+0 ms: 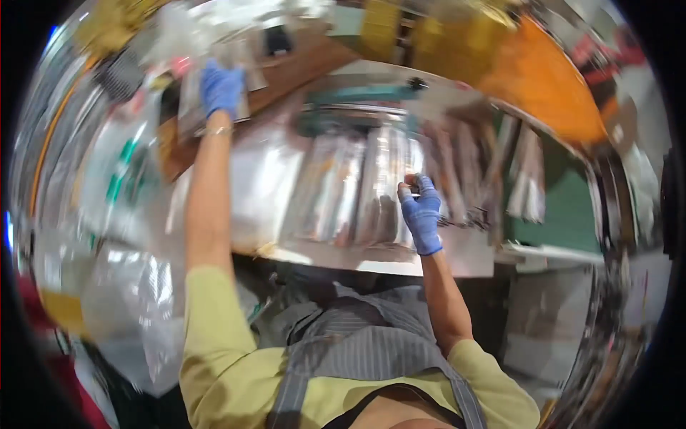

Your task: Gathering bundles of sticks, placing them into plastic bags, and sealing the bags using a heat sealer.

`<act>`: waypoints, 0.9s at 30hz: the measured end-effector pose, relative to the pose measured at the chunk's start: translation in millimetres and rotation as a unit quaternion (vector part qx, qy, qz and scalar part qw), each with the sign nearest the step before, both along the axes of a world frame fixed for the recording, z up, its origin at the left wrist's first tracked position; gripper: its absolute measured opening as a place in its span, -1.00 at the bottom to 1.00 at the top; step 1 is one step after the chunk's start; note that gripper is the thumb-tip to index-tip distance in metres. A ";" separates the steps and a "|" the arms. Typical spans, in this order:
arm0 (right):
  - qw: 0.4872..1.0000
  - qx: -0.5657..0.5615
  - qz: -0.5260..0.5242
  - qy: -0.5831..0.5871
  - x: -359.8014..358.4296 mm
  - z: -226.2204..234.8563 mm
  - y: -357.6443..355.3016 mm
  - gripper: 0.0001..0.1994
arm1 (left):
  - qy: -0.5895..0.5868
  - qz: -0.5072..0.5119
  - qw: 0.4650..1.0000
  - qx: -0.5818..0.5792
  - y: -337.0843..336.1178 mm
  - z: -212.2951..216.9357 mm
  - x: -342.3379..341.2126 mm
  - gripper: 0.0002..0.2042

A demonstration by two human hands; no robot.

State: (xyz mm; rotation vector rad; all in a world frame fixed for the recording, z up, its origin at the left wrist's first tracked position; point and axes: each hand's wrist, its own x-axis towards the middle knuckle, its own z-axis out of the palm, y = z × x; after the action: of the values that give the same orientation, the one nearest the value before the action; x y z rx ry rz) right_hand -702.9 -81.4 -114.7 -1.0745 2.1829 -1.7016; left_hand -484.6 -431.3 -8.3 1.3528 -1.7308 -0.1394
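Observation:
The picture is blurred by motion. My left hand [221, 88], in a blue glove, reaches far out to the upper left and lies on a clear plastic packet [187, 100] on a brown board. My right hand [421, 211], also gloved in blue, pinches the edge of a clear plastic packet [382, 171] in a row of such packets [336, 189] laid side by side on the shiny metal table [457, 257]. The packets hold long brownish pieces that I cannot make out.
A brown board [293, 68] runs across the back left. More clear bags [114, 179] are heaped at the left. An orange surface [543, 79] and yellow crates [457, 36] stand at the back right. A green area [564, 214] lies right of the table.

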 end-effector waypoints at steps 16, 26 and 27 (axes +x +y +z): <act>0.808 0.320 -0.409 0.279 -297.3 83.7 105.7 -0.36 | -0.499 -0.473 0.725 0.045 236.4 -116.2 -184.3 -0.66; 0.794 0.401 -0.286 0.357 -330.6 80.2 -26.8 -0.56 | -0.148 -0.382 0.871 0.271 254.4 -156.5 -298.5 -0.19; 0.756 0.429 -0.259 0.422 -358.6 64.1 -21.0 -0.58 | -0.177 -0.384 0.862 0.280 281.2 -143.1 -301.2 -0.15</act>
State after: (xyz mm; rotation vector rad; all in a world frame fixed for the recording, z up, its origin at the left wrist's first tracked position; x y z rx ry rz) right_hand -1061.5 -102.5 -50.6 -1.0677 3.4582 0.0464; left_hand -785.8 -150.1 -151.4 1.0103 -2.6102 -0.9577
